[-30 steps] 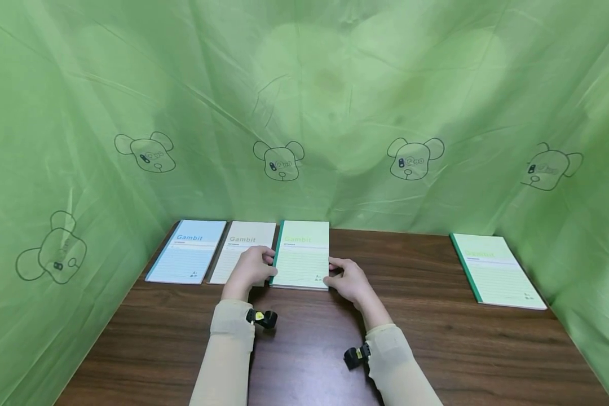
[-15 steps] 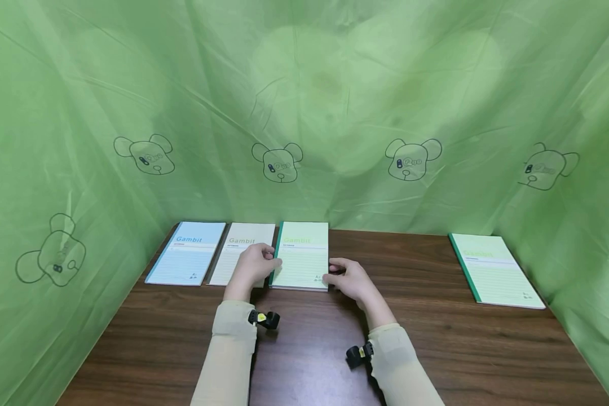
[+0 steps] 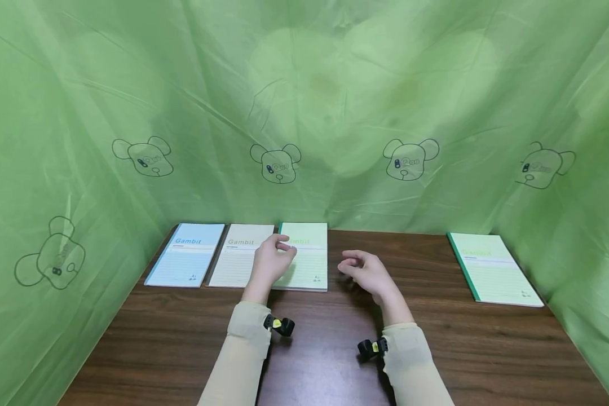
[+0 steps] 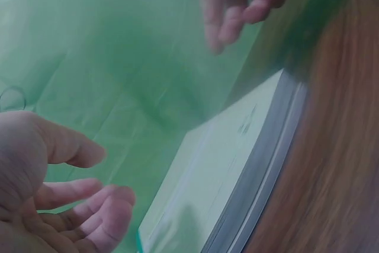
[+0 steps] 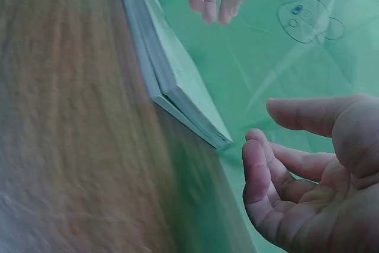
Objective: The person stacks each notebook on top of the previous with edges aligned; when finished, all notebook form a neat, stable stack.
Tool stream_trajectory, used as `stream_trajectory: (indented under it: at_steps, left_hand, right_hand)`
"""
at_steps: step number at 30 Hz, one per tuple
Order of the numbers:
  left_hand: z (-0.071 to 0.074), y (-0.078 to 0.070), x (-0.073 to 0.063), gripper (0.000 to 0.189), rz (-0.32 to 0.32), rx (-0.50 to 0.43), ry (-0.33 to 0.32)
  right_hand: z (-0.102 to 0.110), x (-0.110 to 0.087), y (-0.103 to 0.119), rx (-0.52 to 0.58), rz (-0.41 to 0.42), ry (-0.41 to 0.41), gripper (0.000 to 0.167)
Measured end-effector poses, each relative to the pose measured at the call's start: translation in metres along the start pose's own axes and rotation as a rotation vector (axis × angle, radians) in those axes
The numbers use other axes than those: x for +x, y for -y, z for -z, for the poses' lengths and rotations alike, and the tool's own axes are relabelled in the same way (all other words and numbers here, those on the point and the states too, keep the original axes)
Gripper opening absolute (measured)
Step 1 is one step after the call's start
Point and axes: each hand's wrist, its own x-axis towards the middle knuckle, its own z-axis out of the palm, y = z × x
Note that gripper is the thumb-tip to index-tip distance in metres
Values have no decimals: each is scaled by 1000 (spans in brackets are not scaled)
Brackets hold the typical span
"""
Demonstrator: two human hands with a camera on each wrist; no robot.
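Observation:
A green-spined notebook marked Gambit lies near the back edge of the table. Its side in the right wrist view shows two layers, so a notebook stack lies there, the upper one slightly offset. My left hand hovers over its left part, hiding some of the cover, with fingers loosely bent and nothing in them. To the right of the stack, apart from it, my right hand hangs above the table with relaxed fingers. Both wrist views show a gap between thumb and fingers.
Left of the stack lie a grey-brown notebook and a blue notebook, side by side. Another green notebook lies at the far right. A green cloth with bear drawings encloses the wooden table at back and sides.
Both hands have come off the sides of the green stack. My left hand has risen and moved right over the cover; my right hand has drawn away to the right. The notebooks stay put.

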Motion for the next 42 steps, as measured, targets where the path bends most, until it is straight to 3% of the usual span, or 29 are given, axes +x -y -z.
stream_trajectory:
  at_steps: [5, 9, 13, 19, 26, 30, 34, 39, 42]
  left_hand:
    - [-16, -13, -3, 45, 0, -46, 0]
    - [-37, -23, -5, 47, -2, -111, -4]
    - [-73, -37, -5, 49, -45, -165, 15]
    - [-130, -72, -9, 53, -165, -63, 100]
    - [-170, -103, -9, 50, -174, -45, 255]
    - [-182, -112, -9, 49, -172, -48, 316]
    - [-196, -121, -14, 50, -180, -38, 345]
    - [-219, -133, -27, 52, -165, -35, 366]
    - [-232, -139, -36, 53, -141, -74, 405]
  right_hand:
    - [18, -4, 1, 34, 43, 11, 48]
    - [45, -8, -1, 16, 59, 14, 48]
    - [95, -18, -9, 20, 59, -5, 48]
    - [186, -42, -40, 146, 85, -52, 24]
    - [263, -74, -83, 323, 100, -121, 34]
    - [284, -86, -101, 414, 50, -162, 34]
    - [295, -92, -114, 443, 13, -262, 32]
    - [305, -94, -130, 399, 28, -373, 34]
    - [311, -95, -139, 295, 0, -405, 34]
